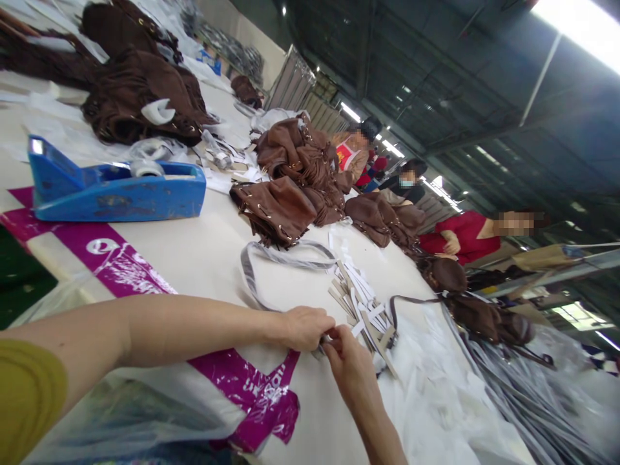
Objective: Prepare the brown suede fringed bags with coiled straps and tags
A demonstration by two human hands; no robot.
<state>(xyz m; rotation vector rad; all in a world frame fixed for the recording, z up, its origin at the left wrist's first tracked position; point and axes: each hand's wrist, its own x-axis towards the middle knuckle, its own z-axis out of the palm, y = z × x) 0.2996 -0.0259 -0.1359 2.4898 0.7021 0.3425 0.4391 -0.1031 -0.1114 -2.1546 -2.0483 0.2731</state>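
My left hand (305, 328) and my right hand (349, 363) meet above the white table (217, 252), fingertips pinched together. Between them they grip a grey, plastic-wrapped strap (249, 274), which loops across the tabletop and runs behind my left hand. Only a small greyish bit shows at the fingertips; the rest there is hidden. Just beyond my hands lies a pile of white and grey-brown strips (361, 303). Purple printed tape (256, 394) passes under my left forearm.
A blue tape dispenser (121, 194) stands at left. Brown leather bags (278, 210) lie heaped along the table, with more (145, 90) at upper left. Clear plastic sheets (426, 381) and grey wrapped straps (527, 394) spread at right. A person in red (465, 239) and other people work across the table.
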